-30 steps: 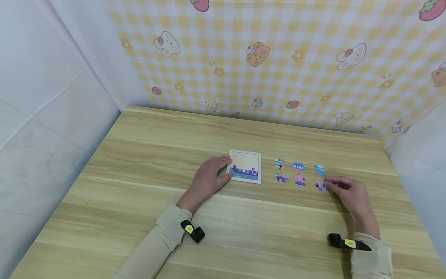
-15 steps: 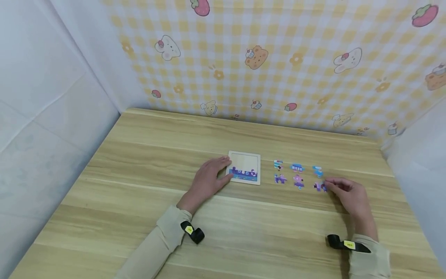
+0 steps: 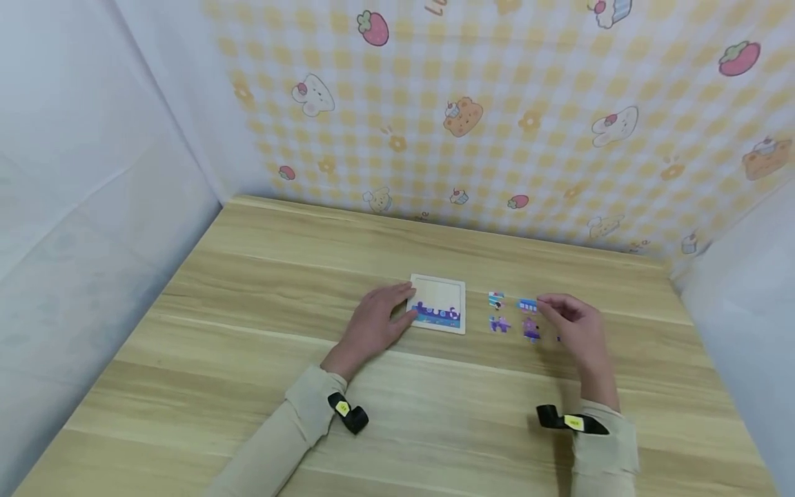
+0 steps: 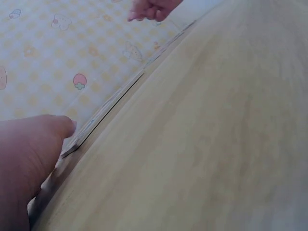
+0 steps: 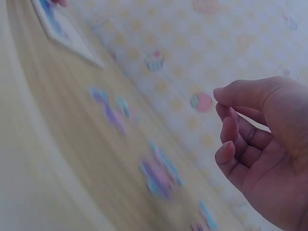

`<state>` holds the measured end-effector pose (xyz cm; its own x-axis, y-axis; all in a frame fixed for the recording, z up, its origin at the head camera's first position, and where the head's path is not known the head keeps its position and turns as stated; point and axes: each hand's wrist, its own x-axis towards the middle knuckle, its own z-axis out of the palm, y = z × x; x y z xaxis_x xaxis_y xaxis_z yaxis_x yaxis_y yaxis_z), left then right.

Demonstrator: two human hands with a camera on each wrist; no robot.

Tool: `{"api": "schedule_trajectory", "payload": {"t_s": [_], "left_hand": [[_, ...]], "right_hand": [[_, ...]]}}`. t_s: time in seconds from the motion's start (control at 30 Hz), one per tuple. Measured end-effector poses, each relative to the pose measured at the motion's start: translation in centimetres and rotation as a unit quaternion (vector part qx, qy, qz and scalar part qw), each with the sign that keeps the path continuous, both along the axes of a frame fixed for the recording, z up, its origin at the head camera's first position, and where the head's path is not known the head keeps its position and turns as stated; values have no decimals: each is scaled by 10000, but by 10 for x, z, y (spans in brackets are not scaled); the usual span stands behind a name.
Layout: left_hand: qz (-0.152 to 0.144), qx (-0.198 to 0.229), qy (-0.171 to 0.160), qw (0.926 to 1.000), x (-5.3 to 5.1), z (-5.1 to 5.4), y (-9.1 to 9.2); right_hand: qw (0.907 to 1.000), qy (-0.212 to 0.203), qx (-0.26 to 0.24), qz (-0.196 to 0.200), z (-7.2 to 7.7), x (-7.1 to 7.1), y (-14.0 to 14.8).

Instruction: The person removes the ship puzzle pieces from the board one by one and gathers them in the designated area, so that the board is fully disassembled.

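Note:
My left hand (image 3: 375,324) rests at the left side of a square puzzle board (image 3: 437,331), fingers and thumb touching its edge. Purple and blue pieces fill the board's lower part; its upper part shows bare pale wood. Above the loose pieces is my right hand (image 3: 577,328), thumb and fingertips close together, with nothing seen between them in the right wrist view. Under it, a blue puzzle piece (image 3: 526,306) and a pink-purple piece (image 3: 531,329) lie on the table. The rightmost pieces are largely hidden by this hand in the head view; the right wrist view shows a blue piece (image 5: 208,215) there.
Between board and right hand lie a striped puzzle piece (image 3: 495,300) and a purple piece (image 3: 499,324). The wooden table (image 3: 435,421) meets a yellow checked cloth (image 3: 404,90) at the back. White sheets (image 3: 93,207) hang at the sides.
My right hand has let go of the lower right purple piece, risen and moved left over the loose pieces. My left hand stays at the board. The head view has tilted up slightly.

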<state>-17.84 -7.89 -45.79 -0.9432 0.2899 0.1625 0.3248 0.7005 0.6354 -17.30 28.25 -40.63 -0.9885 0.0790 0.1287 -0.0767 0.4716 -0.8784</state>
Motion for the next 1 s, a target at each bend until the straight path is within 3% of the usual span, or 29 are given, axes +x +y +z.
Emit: {"api": "schedule_trajectory", "payload": {"t_s": [0.17, 0.33, 0.47, 0.67, 0.83, 1.0], "left_hand": [[-151, 414, -62, 9990, -1, -5, -5], [-598, -14, 197, 9980, -4, -7, -12], [-892, -262, 205, 9955, -4, -6, -13], [-975, -631, 227, 9930, -7, -6, -9], [-990, -891, 224, 9908, -9, -2, -8], [-935, -880, 217, 9915, -10, 1, -9]], "right_hand": [[9979, 120, 14, 630, 0, -9, -40], [9863, 22, 566, 1549, -7, -18, -86], [9732, -214, 845, 2129, -13, -22, -121], [9608, -248, 1305, 2435, -21, -25, -147], [9584, -291, 1372, 2485, -22, -27, -153], [9557, -222, 1432, 2564, -21, -30, -157]]}}
